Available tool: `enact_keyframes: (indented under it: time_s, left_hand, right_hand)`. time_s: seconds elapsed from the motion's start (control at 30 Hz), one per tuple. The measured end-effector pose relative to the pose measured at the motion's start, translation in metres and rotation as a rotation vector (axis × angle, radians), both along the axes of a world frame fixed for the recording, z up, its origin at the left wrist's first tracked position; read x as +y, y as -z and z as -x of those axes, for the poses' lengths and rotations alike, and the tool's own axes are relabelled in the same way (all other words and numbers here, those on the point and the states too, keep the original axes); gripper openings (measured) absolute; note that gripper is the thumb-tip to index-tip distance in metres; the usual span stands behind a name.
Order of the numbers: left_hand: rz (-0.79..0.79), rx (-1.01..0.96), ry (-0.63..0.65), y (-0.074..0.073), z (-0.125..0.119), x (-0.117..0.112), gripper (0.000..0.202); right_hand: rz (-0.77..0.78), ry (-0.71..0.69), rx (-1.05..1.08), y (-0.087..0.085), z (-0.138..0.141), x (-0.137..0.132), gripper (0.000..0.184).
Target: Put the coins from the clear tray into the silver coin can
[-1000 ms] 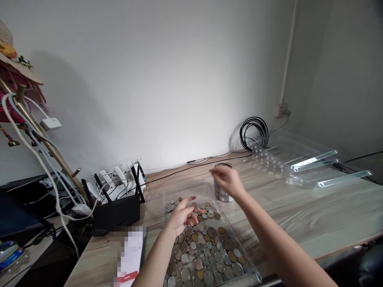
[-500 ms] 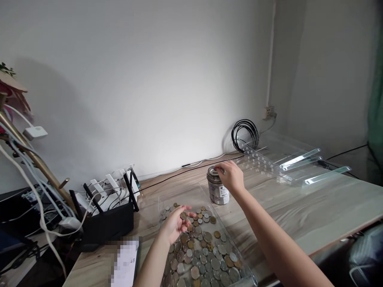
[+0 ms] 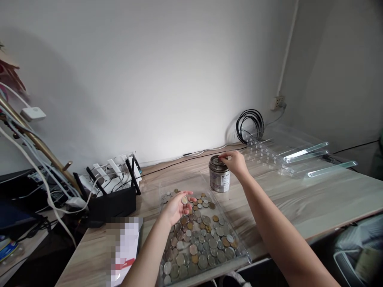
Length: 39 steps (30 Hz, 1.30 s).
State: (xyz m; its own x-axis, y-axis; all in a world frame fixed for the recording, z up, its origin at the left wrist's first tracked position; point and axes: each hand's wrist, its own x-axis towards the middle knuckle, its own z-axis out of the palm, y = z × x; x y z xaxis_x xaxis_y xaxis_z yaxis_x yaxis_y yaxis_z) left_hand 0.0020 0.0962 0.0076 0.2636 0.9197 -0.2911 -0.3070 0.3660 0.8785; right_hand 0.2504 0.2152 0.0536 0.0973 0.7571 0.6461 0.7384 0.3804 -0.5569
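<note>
A clear shallow tray (image 3: 239,255) lies on the wooden table, filled with several silver and brass coins (image 3: 206,243). Over its far end my left hand (image 3: 176,207) is palm up with curled fingers, and a coin rests at its fingertips. Behind the tray stands a small metal tin (image 3: 219,174) with a slotted lid. My right hand (image 3: 235,162) is at the tin's top, its fingers pinched together over the slot; what they pinch is too small to make out.
A black box of white chargers and cables (image 3: 112,195) sits left of the tray. Paper (image 3: 125,251) lies at the front left. Clear acrylic racks (image 3: 293,155) and a coiled black cable (image 3: 250,125) are at the back right. The table's front edge is close.
My right hand came down from in front of the tin onto its lid. My left hand stayed over the tray's far end, a coin now at its fingertips. The camera view shifted slightly.
</note>
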Motion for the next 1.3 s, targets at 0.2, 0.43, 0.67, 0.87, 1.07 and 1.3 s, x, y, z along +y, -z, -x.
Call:
enact_keyframes:
  time_s: [0.2, 0.43, 0.67, 0.87, 1.07, 1.3]
  left_hand:
    - [0.041, -0.056, -0.009, -0.004, 0.0, -0.001, 0.019]
    - [0.063, -0.221, 0.031, -0.004, 0.001, 0.0, 0.025]
    - [0.063, -0.37, 0.035, 0.001, 0.004, 0.005, 0.038]
    - [0.03, -0.333, 0.136, 0.001, 0.005, 0.003, 0.045]
    - [-0.028, -0.186, 0.111, -0.007, 0.003, -0.002, 0.041]
    - [-0.076, 0.102, 0.008, -0.004, 0.002, 0.001, 0.025]
  right_hand:
    - [0.05, -0.034, -0.081, -0.007, -0.004, -0.003, 0.012]
    - [-0.158, -0.372, -0.127, -0.006, 0.055, -0.061, 0.019]
    - [0.006, -0.792, -0.513, 0.022, 0.111, -0.096, 0.013]
    - [0.197, -0.811, -0.504, 0.014, 0.104, -0.098, 0.018]
    - [-0.011, -0.364, -0.141, -0.011, 0.061, -0.064, 0.022]
    - [0.164, 0.165, -0.179, -0.015, 0.008, -0.012, 0.017]
